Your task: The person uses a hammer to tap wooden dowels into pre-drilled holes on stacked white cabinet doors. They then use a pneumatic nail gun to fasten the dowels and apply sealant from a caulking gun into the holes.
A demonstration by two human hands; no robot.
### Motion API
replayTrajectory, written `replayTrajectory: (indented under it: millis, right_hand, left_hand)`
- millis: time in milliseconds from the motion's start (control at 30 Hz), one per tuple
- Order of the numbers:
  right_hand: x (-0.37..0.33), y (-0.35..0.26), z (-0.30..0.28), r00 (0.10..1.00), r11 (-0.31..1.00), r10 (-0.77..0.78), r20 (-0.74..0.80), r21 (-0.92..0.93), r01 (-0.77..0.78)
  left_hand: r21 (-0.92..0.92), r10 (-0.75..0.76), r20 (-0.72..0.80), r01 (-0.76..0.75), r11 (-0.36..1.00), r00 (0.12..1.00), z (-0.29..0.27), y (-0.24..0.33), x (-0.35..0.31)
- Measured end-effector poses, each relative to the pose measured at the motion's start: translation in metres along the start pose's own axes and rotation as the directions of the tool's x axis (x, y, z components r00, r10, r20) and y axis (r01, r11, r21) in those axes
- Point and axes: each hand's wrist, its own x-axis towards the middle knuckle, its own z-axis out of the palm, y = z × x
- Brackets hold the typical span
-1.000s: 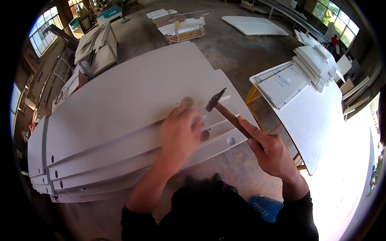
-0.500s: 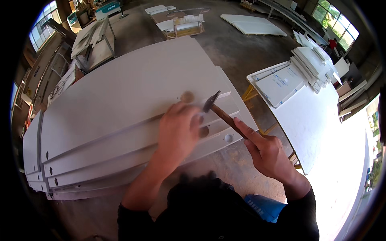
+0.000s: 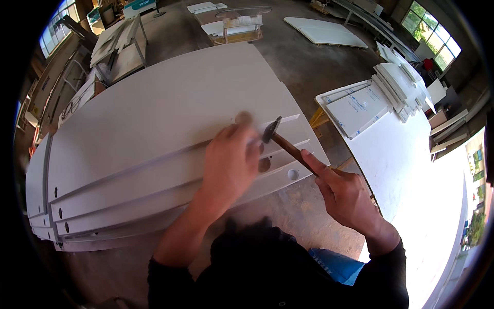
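My right hand (image 3: 346, 198) is wrapped round the wooden handle of a hammer (image 3: 291, 147), the forefinger lying along it. The dark metal hammer head is up, just right of my left fingers. My left hand (image 3: 230, 164) hovers low over the right end of a stack of white panels (image 3: 154, 113). Its fingers are bent together and blurred; whatever they may hold is hidden. Around them are round holes in the panels: a brownish one (image 3: 243, 118) beyond the fingers, a dark one (image 3: 264, 165) beside them and a pale one (image 3: 293, 174) near the corner.
To the right stands a table (image 3: 396, 159) with a white top and yellow legs, bearing a pile of white boards (image 3: 399, 90). More boards (image 3: 325, 32) lie on the floor farther back. A rack with panels (image 3: 116, 46) stands far left. A blue bag (image 3: 337, 265) lies by my right side.
The view has shifted slightly. My left hand remains blurred by the same holes, and my right hand keeps the hammer raised in nearly the same place.
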Motion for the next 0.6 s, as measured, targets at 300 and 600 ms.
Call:
replayTrajectory:
  millis: [300, 600]
  right_hand:
    - [-0.003, 0.01, 0.011, 0.991, 0.997, -0.049, -0.127, 0.046, 0.055]
    - [-0.004, 0.004, 0.01, 0.986, 0.993, 0.027, -0.164, 0.117, -0.008]
  left_hand:
    - [-0.051, -0.063, -0.032, 0.062, 0.997, 0.997, -0.023, -0.001, -0.018]
    - [-0.039, -0.074, -0.075, 0.071, 0.997, 0.994, -0.034, -0.009, -0.02]
